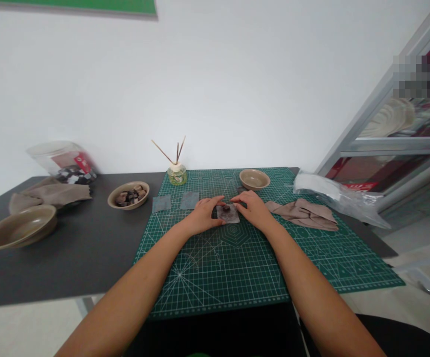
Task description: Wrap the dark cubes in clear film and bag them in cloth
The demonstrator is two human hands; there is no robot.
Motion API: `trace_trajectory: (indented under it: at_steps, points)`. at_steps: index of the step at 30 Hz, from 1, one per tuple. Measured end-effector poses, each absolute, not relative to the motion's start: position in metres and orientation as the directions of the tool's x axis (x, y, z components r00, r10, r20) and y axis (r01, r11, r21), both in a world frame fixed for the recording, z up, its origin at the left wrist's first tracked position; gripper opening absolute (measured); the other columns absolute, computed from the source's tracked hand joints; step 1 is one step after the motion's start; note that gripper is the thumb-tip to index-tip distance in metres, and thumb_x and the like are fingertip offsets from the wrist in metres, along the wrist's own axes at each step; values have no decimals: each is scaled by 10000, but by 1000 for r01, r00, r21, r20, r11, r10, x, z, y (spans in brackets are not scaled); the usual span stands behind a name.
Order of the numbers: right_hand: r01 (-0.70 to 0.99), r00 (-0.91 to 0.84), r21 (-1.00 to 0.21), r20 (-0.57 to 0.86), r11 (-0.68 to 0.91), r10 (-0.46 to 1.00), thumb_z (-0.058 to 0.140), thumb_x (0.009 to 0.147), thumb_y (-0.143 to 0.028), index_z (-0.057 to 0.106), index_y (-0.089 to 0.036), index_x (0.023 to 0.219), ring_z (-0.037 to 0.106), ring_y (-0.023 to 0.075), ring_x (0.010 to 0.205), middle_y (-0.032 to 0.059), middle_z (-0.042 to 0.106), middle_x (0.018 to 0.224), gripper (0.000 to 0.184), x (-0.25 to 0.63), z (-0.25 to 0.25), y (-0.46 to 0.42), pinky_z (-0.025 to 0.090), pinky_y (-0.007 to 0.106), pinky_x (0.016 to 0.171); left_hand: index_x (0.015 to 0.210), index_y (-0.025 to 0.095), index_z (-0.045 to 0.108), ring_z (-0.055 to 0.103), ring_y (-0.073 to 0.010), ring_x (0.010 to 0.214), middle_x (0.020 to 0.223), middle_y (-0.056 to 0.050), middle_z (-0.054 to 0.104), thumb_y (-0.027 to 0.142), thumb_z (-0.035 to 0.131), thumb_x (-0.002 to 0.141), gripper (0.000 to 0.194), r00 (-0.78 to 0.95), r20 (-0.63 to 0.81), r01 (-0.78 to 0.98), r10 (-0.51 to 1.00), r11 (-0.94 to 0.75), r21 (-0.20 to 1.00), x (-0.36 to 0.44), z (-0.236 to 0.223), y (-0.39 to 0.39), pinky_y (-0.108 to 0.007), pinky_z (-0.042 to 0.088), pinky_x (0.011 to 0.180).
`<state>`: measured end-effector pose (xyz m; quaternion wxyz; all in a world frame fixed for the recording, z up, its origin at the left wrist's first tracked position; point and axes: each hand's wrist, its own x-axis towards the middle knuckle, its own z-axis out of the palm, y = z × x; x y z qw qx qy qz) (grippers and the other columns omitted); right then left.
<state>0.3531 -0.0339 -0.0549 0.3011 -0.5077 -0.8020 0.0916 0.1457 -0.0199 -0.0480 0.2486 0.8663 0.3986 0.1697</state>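
Note:
A small translucent square sheet (230, 218) lies on the green cutting mat (207, 267) between my hands. A dark brown lump (226, 208) sits on its upper part. My left hand (203, 215) is at the sheet's left side, with thumb and forefinger apart, the thumb at the lower left corner and the forefinger close to the lump. At the upper right edge, my right hand (252, 207) has its thumb and forefinger close together on the sheet. Two more translucent squares, a nearer one (190, 200) and a left one (161, 204), lie flat on the mat.
Left stand a bowl of brown chunks (111, 201), a larger bowl (17, 233), a cloth (51, 193) and a clear jar (60, 156). A reed diffuser (177, 174) and small bowl (254, 179) are behind. Right lie another cloth (307, 214) and plastic bag (334, 193).

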Motion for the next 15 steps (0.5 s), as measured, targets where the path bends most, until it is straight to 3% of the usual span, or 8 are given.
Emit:
trace_trajectory:
  at_steps: [10, 15]
  points:
    - [774, -396, -374, 343, 510, 852, 644, 828, -166, 695, -220, 1064, 493, 219, 907, 64, 591, 907, 248, 350, -59, -36, 373, 371, 822, 1393, 165, 385, 467, -299, 1251, 1348, -132, 527, 276, 727, 724, 760, 591, 82, 646, 803, -531, 549, 146, -50, -19, -446, 319, 1084]
    - [768, -396, -396, 325, 504, 859, 695, 794, -200, 693, -206, 955, 485, 218, 908, 52, 576, 884, 162, 348, -58, -38, 366, 358, 820, 1396, 186, 371, 471, -294, 1241, 1320, -93, 570, 270, 724, 726, 762, 615, 93, 614, 783, -549, 567, 146, -50, -19, -455, 311, 1085]
